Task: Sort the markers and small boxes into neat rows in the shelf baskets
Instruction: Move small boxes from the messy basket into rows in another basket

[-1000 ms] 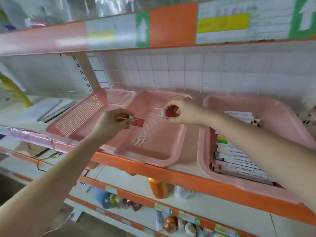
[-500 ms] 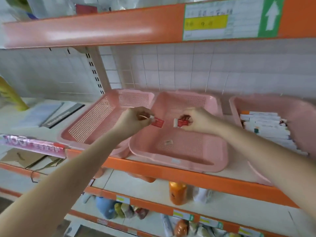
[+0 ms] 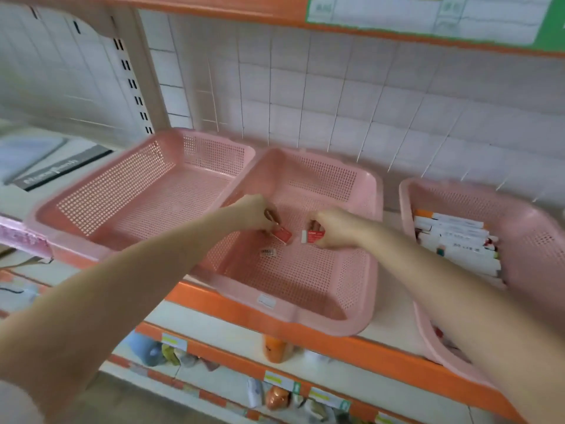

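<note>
– Checking the shelf (image 3: pixel 382 353), what holds what?
– Markers (image 3: pixel 455 240) lie side by side in the right basket (image 3: pixel 404 203).
– And the small boxes?
– Low inside the middle basket (image 3: pixel 305 327): left hand (image 3: pixel 256 211) pinches a red box (image 3: pixel 282 234), right hand (image 3: pixel 333 229) pinches a second red box (image 3: pixel 313 236), just beside it.

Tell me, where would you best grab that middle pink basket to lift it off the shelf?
Probably the front rim of the middle basket, near both corners, coming from the front. The lip flares outward and overhangs the orange shelf edge, so fingers can hook under it. The left basket crowds its left side.
</note>
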A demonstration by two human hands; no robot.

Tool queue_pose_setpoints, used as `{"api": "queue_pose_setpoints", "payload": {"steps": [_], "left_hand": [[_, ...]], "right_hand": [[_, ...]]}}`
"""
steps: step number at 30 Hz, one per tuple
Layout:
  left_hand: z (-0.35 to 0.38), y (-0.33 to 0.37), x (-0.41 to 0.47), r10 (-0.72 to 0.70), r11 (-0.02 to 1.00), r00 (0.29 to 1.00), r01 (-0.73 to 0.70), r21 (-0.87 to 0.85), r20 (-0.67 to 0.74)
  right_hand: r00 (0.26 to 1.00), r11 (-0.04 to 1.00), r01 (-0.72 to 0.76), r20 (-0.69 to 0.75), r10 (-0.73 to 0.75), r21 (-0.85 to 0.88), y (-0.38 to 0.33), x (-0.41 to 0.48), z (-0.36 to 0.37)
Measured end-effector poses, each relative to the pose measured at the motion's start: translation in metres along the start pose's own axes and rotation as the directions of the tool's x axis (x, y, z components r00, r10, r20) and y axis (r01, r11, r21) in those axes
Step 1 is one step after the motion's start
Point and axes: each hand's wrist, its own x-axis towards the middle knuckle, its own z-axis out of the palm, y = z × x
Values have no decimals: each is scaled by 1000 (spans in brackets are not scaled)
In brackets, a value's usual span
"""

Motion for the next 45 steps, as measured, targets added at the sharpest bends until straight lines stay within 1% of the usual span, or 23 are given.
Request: {"api": "queue_pose_setpoints", "payload": {"steps": [1, 4, 5, 8, 10, 13, 16, 19, 22, 26, 29, 31, 33, 36, 41, 43, 45], "left_hand": [[0, 0, 0, -2, 999, 1000, 1, 33, 30], [0, 7, 5, -1, 997, 994, -7, 74, 112], [-2, 9, 9, 0, 996, 992, -11, 90, 123], [-8, 16, 17, 29, 995, 991, -40, 89, 129], [-8, 15, 18, 54, 997, 983, -64, 54, 177], [-8, 6, 17, 105, 993, 960, -114, 20, 261], [-6, 2, 15, 155, 978, 934, -191, 83, 321], [-2, 1, 17, 183, 953, 939, -242, 182, 290], [-2, -1, 22, 192, 949, 951, -243, 199, 243], [2, 0, 23, 199, 948, 961, -238, 211, 191], [13, 6, 20, 222, 945, 957, -259, 200, 188], [18, 12, 19, 242, 942, 953, -275, 192, 181], [19, 15, 18, 247, 941, 951, -281, 188, 185], [15, 13, 16, 224, 949, 956, -259, 181, 191], [6, 7, 13, 180, 956, 965, -217, 196, 192], [2, 6, 11, 176, 955, 966, -214, 206, 188], [-1, 4, 10, 169, 955, 969, -206, 214, 181]], "right_hand": [[1000, 1000, 1, 4, -2, 16, 0, 2, 3], [999, 984, -41, 0, 42, 171, 5, 6, 7], [999, 983, -45, -16, 49, 179, 6, 7, 7], [997, 997, -19, -80, 24, 72, 9, 9, 8], [998, 997, -6, -57, 10, 79, 7, 7, 7], [1000, 990, 7, -12, -5, 140, 1, 5, 3], [999, 990, -14, 43, 8, 143, 0, 5, 3], [995, 987, -34, 100, 19, 156, 2, 7, 6], [992, 978, -82, 110, 61, 194, 4, 11, 5], [990, 987, -139, 31, 137, 79, 7, 13, 3], [987, 987, -157, 36, 158, -44, 14, 23, -5], [986, 983, -165, 23, 167, -86, 18, 36, -12], [983, 980, -186, -2, 186, -65, 20, 51, -16], [973, 976, -216, -78, 216, 13, 21, 75, -16], [958, 973, -190, -194, 213, 129, 10, 106, -14], [954, 973, -177, -217, 206, 145, 8, 115, -13], [956, 980, -158, -228, 183, 124, 5, 121, -11]]}}
